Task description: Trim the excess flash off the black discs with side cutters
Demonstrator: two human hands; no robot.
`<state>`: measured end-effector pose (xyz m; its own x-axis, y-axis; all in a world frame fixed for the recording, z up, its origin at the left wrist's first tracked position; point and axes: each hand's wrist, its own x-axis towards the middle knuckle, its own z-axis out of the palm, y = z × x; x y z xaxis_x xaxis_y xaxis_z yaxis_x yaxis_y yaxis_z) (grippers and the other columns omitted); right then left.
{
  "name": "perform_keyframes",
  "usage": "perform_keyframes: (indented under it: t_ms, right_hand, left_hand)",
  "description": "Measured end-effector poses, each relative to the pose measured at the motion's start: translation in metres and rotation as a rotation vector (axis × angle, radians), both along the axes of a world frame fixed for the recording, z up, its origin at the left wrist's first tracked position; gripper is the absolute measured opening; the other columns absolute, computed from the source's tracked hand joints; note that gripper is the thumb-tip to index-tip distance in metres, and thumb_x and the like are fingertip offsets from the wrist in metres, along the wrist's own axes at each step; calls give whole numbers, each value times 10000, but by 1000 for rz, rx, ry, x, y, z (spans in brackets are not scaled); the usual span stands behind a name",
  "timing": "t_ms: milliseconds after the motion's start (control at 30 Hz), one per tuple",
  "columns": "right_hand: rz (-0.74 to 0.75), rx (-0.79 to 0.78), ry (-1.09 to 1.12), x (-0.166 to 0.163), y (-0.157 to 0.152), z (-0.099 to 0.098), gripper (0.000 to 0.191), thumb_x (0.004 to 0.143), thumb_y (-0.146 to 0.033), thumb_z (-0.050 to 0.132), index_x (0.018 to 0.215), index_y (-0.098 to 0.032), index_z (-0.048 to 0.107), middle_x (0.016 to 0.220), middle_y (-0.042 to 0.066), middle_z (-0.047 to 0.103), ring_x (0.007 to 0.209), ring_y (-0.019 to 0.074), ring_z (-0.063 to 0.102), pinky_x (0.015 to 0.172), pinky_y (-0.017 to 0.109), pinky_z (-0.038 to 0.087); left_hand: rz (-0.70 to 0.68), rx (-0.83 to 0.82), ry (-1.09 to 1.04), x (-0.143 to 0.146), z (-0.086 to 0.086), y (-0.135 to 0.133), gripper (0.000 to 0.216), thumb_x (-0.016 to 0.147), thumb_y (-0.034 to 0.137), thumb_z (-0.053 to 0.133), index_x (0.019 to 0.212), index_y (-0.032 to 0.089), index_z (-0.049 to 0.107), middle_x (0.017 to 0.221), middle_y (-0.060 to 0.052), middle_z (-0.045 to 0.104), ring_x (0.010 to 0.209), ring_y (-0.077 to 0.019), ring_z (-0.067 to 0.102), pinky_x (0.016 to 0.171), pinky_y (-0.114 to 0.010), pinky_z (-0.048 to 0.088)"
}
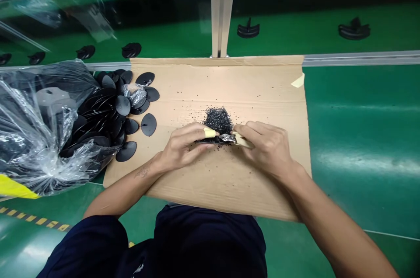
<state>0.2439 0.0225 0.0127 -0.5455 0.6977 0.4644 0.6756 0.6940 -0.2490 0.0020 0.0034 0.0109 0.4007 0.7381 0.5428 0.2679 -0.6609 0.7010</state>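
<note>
My left hand (183,144) grips a thin black plastic disc (207,140), seen nearly edge-on; yellow tape wraps one of its fingers. In my right hand (267,144) is a pair of small cutting pliers (227,137) with pale handles, closed in my fingers. The metal jaws of the pliers meet the disc's edge, right by my left fingertips. Whether the jaws are apart or together is too small to tell. Just beyond both hands lies a heap of tiny black plastic bits (218,119), with loose specks scattered around it.
A cardboard sheet (197,186) lies under my hands. To the left, many black oval discs (101,107) spill from a clear plastic bag (39,138). An aluminium post (223,11) rises behind the cardboard. Black parts (248,29) sit on the green surface beyond the rail.
</note>
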Motion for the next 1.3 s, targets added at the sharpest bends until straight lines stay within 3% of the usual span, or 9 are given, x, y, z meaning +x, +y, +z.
perform_keyframes:
  t_ms: [167,533,667,900,1033,1167,1300]
  right_hand:
    - [60,-183,114,-2,0,-5,255,875,-156,470,925,-193,718,744,31,690,648,153,570,561,276,342]
    - [-27,72,-33,-3,4,-3,219,942,-189,473,960,-180,691,711,34,611,679,177,480,620,299,361]
    - [-49,90,-46,-3,2,-1,207,951,-193,487,926,-205,692,673,20,585,657,172,456,610,298,336]
    - [8,-138,68,-2,-2,-3,220,863,-127,487,857,-198,696,708,20,653,640,150,524,564,286,297]
    - [-78,-150,17,-4,-1,-6,206,865,-140,494,865,-197,692,717,30,649,659,167,512,588,293,305]
    - [-89,-79,-112,-6,0,-3,160,881,-130,555,952,-173,692,778,61,660,725,194,492,649,310,324]
    - [-109,-28,-175,-4,-4,0,203,885,-83,559,1024,-159,685,818,71,662,773,210,491,672,326,324]
  left_hand:
    - [29,41,1,0,0,2,264,936,211,696,1199,187,697,1002,-78,742,907,-163,695,773,-305,582]
    - [40,-7,19,2,0,1,254,933,209,701,1182,162,700,1003,-82,739,902,-148,681,781,-287,573]
    - [18,-4,9,2,0,0,245,922,191,711,1162,142,704,1000,-87,736,913,-145,682,801,-279,566]
    - [52,-3,9,4,2,0,208,932,212,696,1135,163,704,950,-68,730,862,-146,671,746,-280,554]
    - [64,19,44,4,3,0,220,929,204,689,1148,176,697,942,-53,725,840,-142,651,726,-277,532]
    - [56,96,186,5,-2,-1,248,935,175,655,1181,183,678,956,-58,724,873,-168,629,767,-313,510]
    - [152,212,379,3,-7,-1,256,912,103,599,1135,193,685,982,-70,733,890,-201,596,775,-350,475]
